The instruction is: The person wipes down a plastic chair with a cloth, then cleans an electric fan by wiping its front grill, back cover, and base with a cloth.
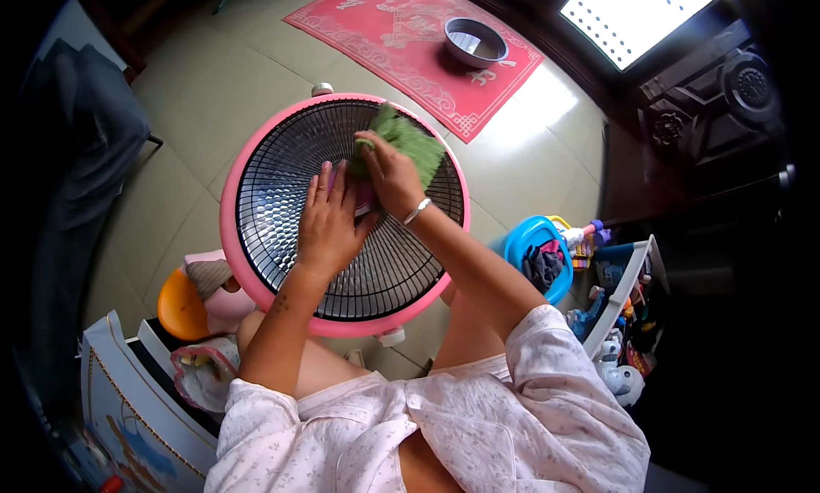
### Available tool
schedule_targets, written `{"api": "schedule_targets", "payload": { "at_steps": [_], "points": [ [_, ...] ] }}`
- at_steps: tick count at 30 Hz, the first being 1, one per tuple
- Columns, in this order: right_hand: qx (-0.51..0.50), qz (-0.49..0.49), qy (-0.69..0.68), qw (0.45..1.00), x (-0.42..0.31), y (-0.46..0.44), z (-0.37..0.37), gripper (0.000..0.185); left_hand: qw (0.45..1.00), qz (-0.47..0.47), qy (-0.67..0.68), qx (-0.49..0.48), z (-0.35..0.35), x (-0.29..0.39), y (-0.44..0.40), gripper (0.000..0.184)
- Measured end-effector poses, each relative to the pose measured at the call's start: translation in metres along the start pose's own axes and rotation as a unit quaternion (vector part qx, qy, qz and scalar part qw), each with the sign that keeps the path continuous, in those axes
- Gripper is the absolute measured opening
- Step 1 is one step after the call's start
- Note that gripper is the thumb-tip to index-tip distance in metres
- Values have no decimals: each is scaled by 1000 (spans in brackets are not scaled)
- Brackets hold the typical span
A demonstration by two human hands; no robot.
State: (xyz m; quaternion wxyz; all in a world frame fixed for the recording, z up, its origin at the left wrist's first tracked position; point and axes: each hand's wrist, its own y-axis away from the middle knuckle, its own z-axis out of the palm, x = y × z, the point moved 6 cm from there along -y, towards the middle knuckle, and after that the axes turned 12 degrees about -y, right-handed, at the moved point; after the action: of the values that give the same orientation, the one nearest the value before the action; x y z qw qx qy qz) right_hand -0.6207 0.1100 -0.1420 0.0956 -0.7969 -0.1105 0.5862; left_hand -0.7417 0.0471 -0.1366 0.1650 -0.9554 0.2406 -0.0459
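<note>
Clutching a bunched edge of the green cloth (414,145), the right hand (389,170) in the head view had its fingers curled closed; the rest of the cloth spread over the grille's upper right. Left hand (331,224) spread flat, fingers extended away from the body, laid against the grille beside the hub. Cloth: shaggy, soft-edged. Grille (273,194): fine black wires over shiny, dimpled backing, ringed by a smooth pink rim (231,207). Appliance sat before the lap, above pale floor tiles (192,92). Both forearms reached forward, converging; silver bracelet (417,211) on right wrist.
</note>
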Motion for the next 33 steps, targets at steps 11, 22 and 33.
{"api": "schedule_targets", "payload": {
  "at_steps": [11,22,33],
  "points": [
    [204,21,-407,890,-15,-29,-121,51,999,20,26,-6,-1,1,12,74],
    [-76,164,218,959,103,-109,-31,51,998,10,46,-28,-4,-4,13,79],
    [-203,-79,269,938,39,-146,165,30,991,-9,133,21,-9,-14,14,75]
  ]
}}
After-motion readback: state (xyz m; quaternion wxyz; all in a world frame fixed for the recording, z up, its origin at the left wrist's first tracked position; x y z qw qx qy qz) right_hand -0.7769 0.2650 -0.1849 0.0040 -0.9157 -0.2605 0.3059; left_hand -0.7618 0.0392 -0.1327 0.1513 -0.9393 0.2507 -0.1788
